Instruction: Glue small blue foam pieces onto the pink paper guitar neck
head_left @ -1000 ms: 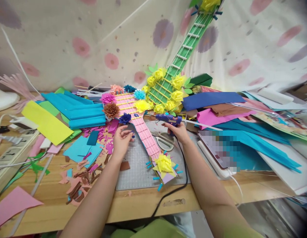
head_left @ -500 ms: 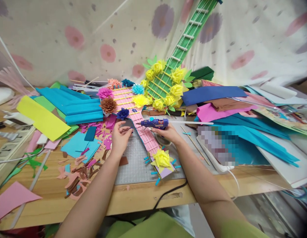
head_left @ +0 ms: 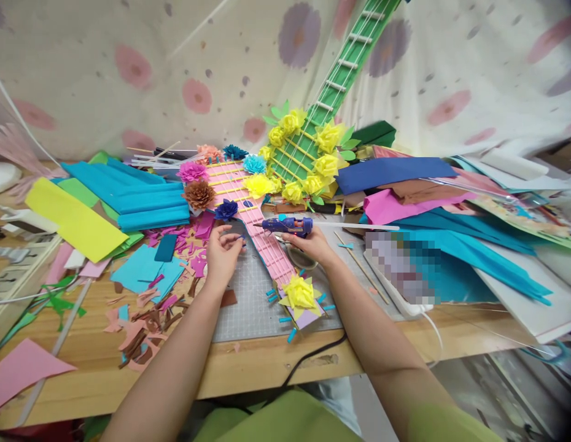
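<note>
A blue hot glue gun (head_left: pixel 292 226) with a long white glue stick out of its back is gripped in my right hand (head_left: pixel 312 244). Its nozzle points left, over the pink paper guitar (head_left: pixel 271 245). My left hand (head_left: pixel 223 253) is left of the guitar's neck, thumb and fingers pinched around a small dark blue piece (head_left: pixel 243 239), too small to make out fully. Paper flowers ring the guitar body, among them a dark blue flower (head_left: pixel 226 210) and a brown flower (head_left: pixel 199 193). A yellow flower (head_left: pixel 300 293) sits on its head, between blue pegs.
A green paper guitar (head_left: pixel 295 147) with yellow roses leans at the back. Under the work lies a grey cutting mat (head_left: pixel 239 313). Paper scraps (head_left: pixel 140 331) are strewn at left, beside folded blue paper (head_left: pixel 151 202). A white power strip (head_left: pixel 391 282) and sticks lie at right.
The view has shifted slightly. My left fingers have closed a little more around the small dark blue piece. The glue gun stays over the guitar's neck in my right hand.
</note>
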`<state>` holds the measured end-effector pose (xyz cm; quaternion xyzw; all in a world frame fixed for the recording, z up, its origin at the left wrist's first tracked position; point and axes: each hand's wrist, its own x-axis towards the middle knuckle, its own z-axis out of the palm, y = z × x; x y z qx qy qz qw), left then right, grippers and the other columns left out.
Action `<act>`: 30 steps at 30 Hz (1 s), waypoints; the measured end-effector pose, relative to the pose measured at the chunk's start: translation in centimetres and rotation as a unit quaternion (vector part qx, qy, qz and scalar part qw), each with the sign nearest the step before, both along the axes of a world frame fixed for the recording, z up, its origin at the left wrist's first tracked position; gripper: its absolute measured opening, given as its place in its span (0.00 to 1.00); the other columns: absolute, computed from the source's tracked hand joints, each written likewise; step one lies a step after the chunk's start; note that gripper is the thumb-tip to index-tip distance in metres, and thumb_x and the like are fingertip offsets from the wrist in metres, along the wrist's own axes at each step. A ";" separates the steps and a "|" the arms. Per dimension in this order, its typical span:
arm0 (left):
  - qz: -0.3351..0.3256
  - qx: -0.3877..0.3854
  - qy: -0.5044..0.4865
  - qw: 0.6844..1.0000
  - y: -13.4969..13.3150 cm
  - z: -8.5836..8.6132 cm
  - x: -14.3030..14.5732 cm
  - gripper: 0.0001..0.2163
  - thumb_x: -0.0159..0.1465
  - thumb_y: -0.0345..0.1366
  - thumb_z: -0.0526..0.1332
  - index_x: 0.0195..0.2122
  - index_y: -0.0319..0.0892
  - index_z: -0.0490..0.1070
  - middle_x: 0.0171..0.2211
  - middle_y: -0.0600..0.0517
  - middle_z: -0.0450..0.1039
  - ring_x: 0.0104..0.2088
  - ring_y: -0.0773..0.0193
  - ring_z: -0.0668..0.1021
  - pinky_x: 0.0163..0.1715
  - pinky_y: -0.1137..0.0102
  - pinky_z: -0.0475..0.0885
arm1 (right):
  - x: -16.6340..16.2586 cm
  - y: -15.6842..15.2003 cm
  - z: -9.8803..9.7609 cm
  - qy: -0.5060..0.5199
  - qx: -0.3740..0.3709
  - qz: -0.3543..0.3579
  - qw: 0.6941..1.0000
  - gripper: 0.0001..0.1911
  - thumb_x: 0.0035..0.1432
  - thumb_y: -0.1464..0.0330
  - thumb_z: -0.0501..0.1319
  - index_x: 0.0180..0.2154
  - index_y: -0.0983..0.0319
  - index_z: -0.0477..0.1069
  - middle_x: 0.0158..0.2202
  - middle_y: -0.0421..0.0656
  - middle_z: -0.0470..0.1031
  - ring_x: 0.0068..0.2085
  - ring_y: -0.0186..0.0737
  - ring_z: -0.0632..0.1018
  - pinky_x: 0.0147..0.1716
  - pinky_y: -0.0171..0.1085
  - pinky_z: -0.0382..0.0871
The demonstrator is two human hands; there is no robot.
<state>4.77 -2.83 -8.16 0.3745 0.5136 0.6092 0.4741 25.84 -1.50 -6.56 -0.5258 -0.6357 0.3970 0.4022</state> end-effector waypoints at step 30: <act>0.045 -0.021 -0.040 0.998 0.0 0.2 0.3 0.23 0.44 0.31 0.66 0.38 0.43 0.55 0.22 0.59 0.72 0.22 0.66 0.78 0.23 0.70 0.75 | -0.5 -0.4 0.0 -0.098 0.042 0.086 0.991 0.19 0.51 0.53 0.62 0.37 0.59 0.77 0.35 0.40 0.79 0.37 0.41 0.77 0.39 0.39 0.71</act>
